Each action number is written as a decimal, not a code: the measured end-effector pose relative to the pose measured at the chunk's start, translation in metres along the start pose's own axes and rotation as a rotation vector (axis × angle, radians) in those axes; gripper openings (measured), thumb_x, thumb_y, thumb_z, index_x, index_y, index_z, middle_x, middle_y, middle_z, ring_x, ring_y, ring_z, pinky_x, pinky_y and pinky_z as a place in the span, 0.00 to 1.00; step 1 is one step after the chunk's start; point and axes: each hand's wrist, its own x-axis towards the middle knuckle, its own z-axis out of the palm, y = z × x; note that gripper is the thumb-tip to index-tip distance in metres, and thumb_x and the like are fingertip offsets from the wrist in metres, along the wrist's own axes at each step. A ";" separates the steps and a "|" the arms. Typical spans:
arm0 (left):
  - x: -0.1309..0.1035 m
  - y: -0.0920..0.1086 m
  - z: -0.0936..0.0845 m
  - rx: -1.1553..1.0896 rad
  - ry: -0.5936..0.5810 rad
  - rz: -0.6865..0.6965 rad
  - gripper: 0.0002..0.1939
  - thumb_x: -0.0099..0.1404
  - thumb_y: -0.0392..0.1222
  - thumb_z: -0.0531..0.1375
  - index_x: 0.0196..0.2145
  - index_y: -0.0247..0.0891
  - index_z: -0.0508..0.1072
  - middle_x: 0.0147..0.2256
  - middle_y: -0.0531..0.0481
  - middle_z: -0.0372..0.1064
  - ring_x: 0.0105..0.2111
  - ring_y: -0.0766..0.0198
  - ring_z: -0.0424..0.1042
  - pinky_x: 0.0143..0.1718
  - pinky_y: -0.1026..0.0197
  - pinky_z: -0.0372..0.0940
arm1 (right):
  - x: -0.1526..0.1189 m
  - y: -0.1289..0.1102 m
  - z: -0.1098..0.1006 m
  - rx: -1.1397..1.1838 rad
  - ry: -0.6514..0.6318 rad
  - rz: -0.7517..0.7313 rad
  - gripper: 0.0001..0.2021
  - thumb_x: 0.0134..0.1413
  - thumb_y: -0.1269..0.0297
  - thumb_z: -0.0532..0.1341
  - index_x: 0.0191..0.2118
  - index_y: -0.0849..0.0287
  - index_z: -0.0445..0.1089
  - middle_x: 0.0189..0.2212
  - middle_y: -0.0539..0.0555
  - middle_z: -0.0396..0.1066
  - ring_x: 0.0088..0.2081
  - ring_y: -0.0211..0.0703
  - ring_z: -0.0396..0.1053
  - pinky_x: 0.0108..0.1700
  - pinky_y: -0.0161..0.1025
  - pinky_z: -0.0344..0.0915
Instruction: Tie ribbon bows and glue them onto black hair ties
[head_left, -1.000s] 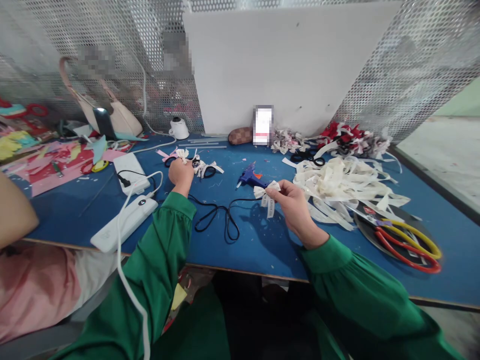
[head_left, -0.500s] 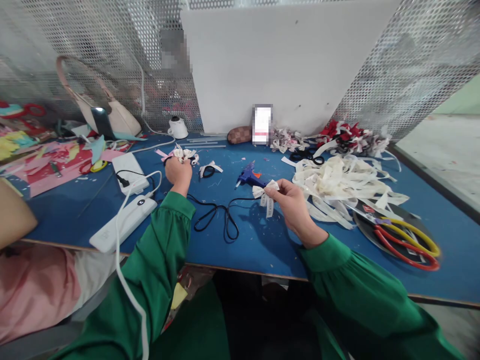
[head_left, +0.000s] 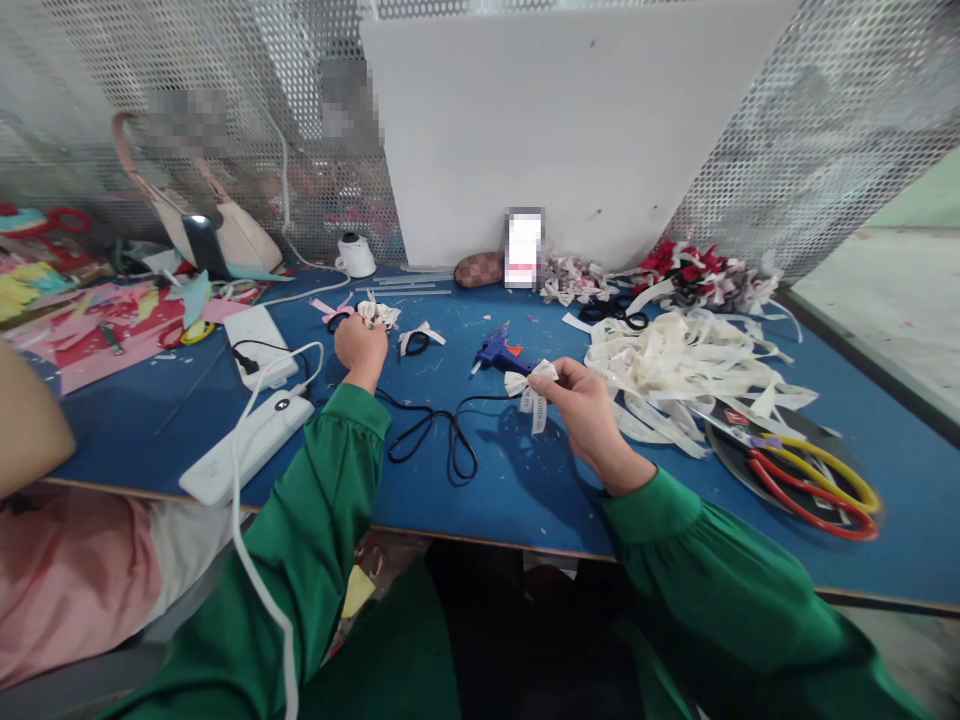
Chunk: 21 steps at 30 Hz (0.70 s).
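My right hand is closed, its thumb and fingers pinching a white ribbon bow with dark lettering and hanging tails. Just behind that bow lies a blue glue gun with an orange trigger, its black cord looped across the blue table. Farther left, my left hand reaches forward, fingers curled at a cream ribbon bow; its fingertips are partly hidden. Close beside it are a pink ribbon and a black hair tie. Another black hair tie with a white bow lies between my hands.
Cream ribbon strips are heaped at right, near large red-and-yellow-handled scissors. Black-handled scissors and a phone are behind. A white power bank and cable stand left. A neighbour's arm shows at the left edge.
My left hand has shifted slightly right, and the cream bow at its fingers has moved right, apart from the pink ribbon. My right hand and its bow have barely moved.
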 end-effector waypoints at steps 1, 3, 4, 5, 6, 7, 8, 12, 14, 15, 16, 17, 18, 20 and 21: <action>0.000 0.000 0.000 0.008 0.003 0.005 0.16 0.63 0.44 0.59 0.47 0.36 0.77 0.48 0.35 0.74 0.50 0.44 0.72 0.48 0.50 0.65 | 0.000 0.000 0.000 0.001 0.000 -0.001 0.17 0.43 0.56 0.71 0.23 0.56 0.62 0.20 0.45 0.61 0.24 0.36 0.58 0.27 0.36 0.55; 0.000 -0.001 0.000 0.020 0.003 0.023 0.17 0.63 0.42 0.59 0.47 0.35 0.77 0.48 0.35 0.75 0.50 0.44 0.72 0.48 0.51 0.65 | 0.000 0.000 0.000 0.003 -0.001 0.001 0.17 0.43 0.56 0.71 0.23 0.56 0.61 0.20 0.45 0.61 0.24 0.36 0.57 0.28 0.36 0.55; 0.000 -0.001 0.000 0.023 -0.009 0.036 0.17 0.62 0.41 0.59 0.48 0.36 0.77 0.48 0.35 0.75 0.50 0.44 0.72 0.48 0.51 0.65 | 0.000 0.000 0.000 0.002 -0.001 0.002 0.17 0.43 0.56 0.71 0.23 0.56 0.61 0.20 0.45 0.61 0.24 0.36 0.57 0.28 0.36 0.55; 0.000 -0.002 0.000 0.024 -0.028 0.048 0.17 0.61 0.40 0.59 0.48 0.37 0.77 0.49 0.36 0.75 0.50 0.45 0.72 0.47 0.52 0.65 | 0.000 0.000 0.000 0.000 -0.002 0.002 0.17 0.43 0.56 0.71 0.23 0.56 0.61 0.20 0.45 0.61 0.24 0.35 0.57 0.28 0.36 0.55; 0.000 -0.002 0.001 0.023 -0.050 0.056 0.18 0.60 0.39 0.59 0.48 0.38 0.77 0.49 0.37 0.75 0.50 0.45 0.72 0.47 0.52 0.64 | 0.000 0.000 0.000 -0.001 -0.002 0.003 0.17 0.43 0.56 0.71 0.23 0.56 0.61 0.20 0.45 0.61 0.24 0.35 0.57 0.28 0.36 0.55; 0.000 -0.003 0.002 0.023 -0.073 0.058 0.18 0.60 0.37 0.59 0.48 0.39 0.77 0.49 0.38 0.75 0.50 0.46 0.72 0.47 0.53 0.64 | 0.000 0.000 0.000 -0.002 -0.002 0.003 0.17 0.43 0.56 0.71 0.23 0.56 0.61 0.20 0.45 0.61 0.24 0.35 0.57 0.28 0.36 0.54; 0.000 -0.003 0.002 0.022 -0.091 0.057 0.19 0.59 0.36 0.59 0.48 0.39 0.77 0.49 0.38 0.75 0.50 0.46 0.72 0.46 0.53 0.64 | 0.000 -0.001 0.000 -0.004 -0.001 0.001 0.17 0.43 0.56 0.71 0.23 0.56 0.61 0.20 0.45 0.61 0.24 0.35 0.57 0.28 0.36 0.54; 0.001 -0.004 0.003 0.024 -0.095 0.049 0.19 0.59 0.35 0.59 0.48 0.40 0.77 0.49 0.39 0.76 0.50 0.46 0.72 0.45 0.53 0.64 | -0.001 -0.002 0.000 0.002 0.001 0.001 0.17 0.43 0.57 0.71 0.23 0.56 0.61 0.20 0.45 0.61 0.25 0.35 0.57 0.28 0.36 0.55; 0.001 -0.004 0.003 0.021 -0.105 0.052 0.19 0.59 0.34 0.59 0.48 0.40 0.78 0.49 0.39 0.76 0.50 0.45 0.72 0.45 0.53 0.64 | -0.001 -0.002 0.000 0.004 -0.001 0.003 0.17 0.43 0.56 0.71 0.23 0.56 0.62 0.20 0.45 0.61 0.24 0.35 0.58 0.28 0.36 0.55; 0.001 -0.004 0.003 0.019 -0.115 0.054 0.19 0.59 0.34 0.59 0.48 0.40 0.78 0.49 0.39 0.76 0.50 0.44 0.72 0.45 0.53 0.64 | -0.001 -0.002 0.000 0.004 -0.003 0.005 0.17 0.43 0.56 0.71 0.23 0.56 0.62 0.20 0.45 0.61 0.24 0.35 0.58 0.28 0.36 0.55; 0.001 -0.004 0.002 0.018 -0.127 0.058 0.19 0.58 0.34 0.59 0.48 0.40 0.78 0.48 0.39 0.76 0.50 0.44 0.72 0.45 0.53 0.64 | -0.001 -0.002 0.000 0.004 -0.006 0.007 0.17 0.43 0.55 0.71 0.23 0.56 0.62 0.20 0.45 0.62 0.24 0.35 0.58 0.27 0.36 0.55; 0.000 -0.004 0.002 0.016 -0.134 0.062 0.19 0.58 0.34 0.59 0.48 0.40 0.78 0.48 0.38 0.76 0.50 0.44 0.72 0.45 0.52 0.63 | 0.000 -0.002 0.000 0.004 -0.007 0.009 0.17 0.43 0.55 0.71 0.24 0.57 0.62 0.20 0.45 0.62 0.24 0.35 0.58 0.27 0.35 0.55; 0.000 -0.003 0.001 0.011 -0.131 0.062 0.20 0.58 0.33 0.59 0.48 0.39 0.78 0.48 0.38 0.76 0.50 0.44 0.72 0.46 0.52 0.63 | 0.000 -0.002 0.000 0.006 -0.008 0.009 0.17 0.43 0.55 0.71 0.24 0.57 0.62 0.20 0.45 0.62 0.24 0.35 0.58 0.27 0.35 0.55; -0.002 -0.001 -0.001 -0.014 -0.082 0.057 0.20 0.59 0.33 0.59 0.50 0.38 0.78 0.50 0.37 0.76 0.50 0.44 0.71 0.48 0.51 0.63 | 0.000 -0.001 0.000 0.012 -0.007 0.003 0.18 0.43 0.55 0.71 0.24 0.57 0.62 0.20 0.45 0.62 0.24 0.34 0.58 0.27 0.35 0.55; -0.004 0.002 -0.002 -0.039 -0.042 0.058 0.21 0.60 0.33 0.58 0.51 0.37 0.77 0.51 0.37 0.75 0.51 0.45 0.71 0.50 0.51 0.62 | 0.000 -0.001 0.000 0.014 -0.007 0.000 0.18 0.43 0.55 0.71 0.24 0.57 0.62 0.20 0.45 0.61 0.24 0.34 0.58 0.27 0.35 0.55</action>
